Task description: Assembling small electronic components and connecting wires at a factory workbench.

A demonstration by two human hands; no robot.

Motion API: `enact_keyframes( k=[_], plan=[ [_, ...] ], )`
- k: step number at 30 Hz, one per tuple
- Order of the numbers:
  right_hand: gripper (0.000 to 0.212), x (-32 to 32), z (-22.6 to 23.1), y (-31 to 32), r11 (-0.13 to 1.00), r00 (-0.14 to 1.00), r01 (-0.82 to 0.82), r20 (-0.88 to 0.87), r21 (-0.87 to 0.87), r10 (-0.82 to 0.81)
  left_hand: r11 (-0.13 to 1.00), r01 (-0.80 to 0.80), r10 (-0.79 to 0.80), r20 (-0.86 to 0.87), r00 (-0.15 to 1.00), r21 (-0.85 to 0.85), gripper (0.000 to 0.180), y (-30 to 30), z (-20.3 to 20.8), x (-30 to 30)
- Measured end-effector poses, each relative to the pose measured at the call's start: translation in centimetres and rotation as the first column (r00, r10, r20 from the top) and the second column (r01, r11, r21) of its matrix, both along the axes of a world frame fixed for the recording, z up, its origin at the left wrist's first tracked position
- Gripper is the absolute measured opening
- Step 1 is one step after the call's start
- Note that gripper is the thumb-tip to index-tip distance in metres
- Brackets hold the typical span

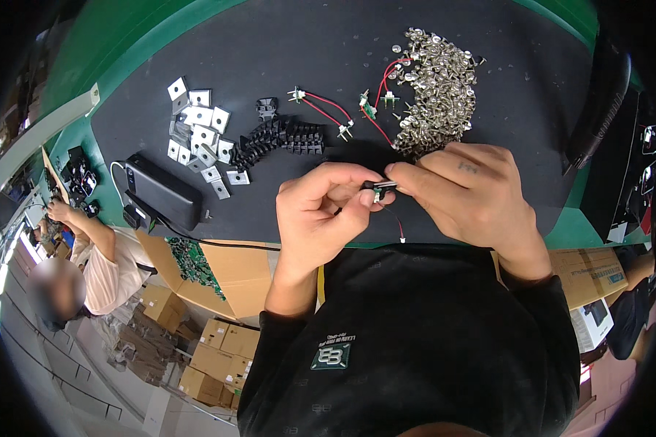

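A small black plastic part (372,185) with a bit of green circuit board sits between my hands near the table's front edge. My left hand (317,211) pinches it between thumb and fingers. My right hand (477,193) is closed at its right side, with thumb and index finger on a thin light edge of the part. From beneath them hangs a thin wire ending in a small white connector (402,239). My fingers partly hide the part. Beyond my hands lie small circuit boards with pins and red wires (370,108).
Screws (437,91) form a large heap at the back right. Black plastic pieces (280,137) and square metal plates (200,135) lie left of centre. A black power bank (163,191) with cables stands at left. Cardboard boxes (219,357) and another person (113,269) are beyond the table.
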State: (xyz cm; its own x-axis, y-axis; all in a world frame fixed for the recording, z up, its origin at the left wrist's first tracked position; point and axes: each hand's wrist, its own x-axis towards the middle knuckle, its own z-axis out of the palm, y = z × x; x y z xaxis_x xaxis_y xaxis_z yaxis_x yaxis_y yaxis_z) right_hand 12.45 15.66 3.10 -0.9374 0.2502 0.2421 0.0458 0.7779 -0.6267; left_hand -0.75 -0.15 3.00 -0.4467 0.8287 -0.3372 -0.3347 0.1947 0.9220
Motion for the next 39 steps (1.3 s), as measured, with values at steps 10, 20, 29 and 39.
enact_keyframes(
  k=[10,20,29,39],
  plan=[
    [0.019,-0.2,0.0,-0.2,0.996,1.0,-0.017,0.018,-0.087,0.018,0.996,0.048,-0.036,-0.146,0.989,0.079,0.011,-0.3,-0.7,0.1],
    [0.023,-0.2,0.9,1.3,0.936,0.997,0.077,0.038,-0.344,-0.068,0.985,-0.157,0.156,0.013,0.988,0.07,0.014,-0.1,-0.6,0.3],
    [0.014,-0.6,1.0,0.5,0.75,0.99,0.128,0.134,-0.648,-0.053,0.985,0.107,-0.022,-0.513,0.858,0.138,0.021,0.8,-0.8,-0.3],
    [0.016,-0.4,0.7,0.1,0.775,0.979,0.202,0.104,-0.598,-0.174,0.988,-0.058,0.094,-0.262,0.96,0.144,0.019,0.8,-0.7,1.1]
  ],
)
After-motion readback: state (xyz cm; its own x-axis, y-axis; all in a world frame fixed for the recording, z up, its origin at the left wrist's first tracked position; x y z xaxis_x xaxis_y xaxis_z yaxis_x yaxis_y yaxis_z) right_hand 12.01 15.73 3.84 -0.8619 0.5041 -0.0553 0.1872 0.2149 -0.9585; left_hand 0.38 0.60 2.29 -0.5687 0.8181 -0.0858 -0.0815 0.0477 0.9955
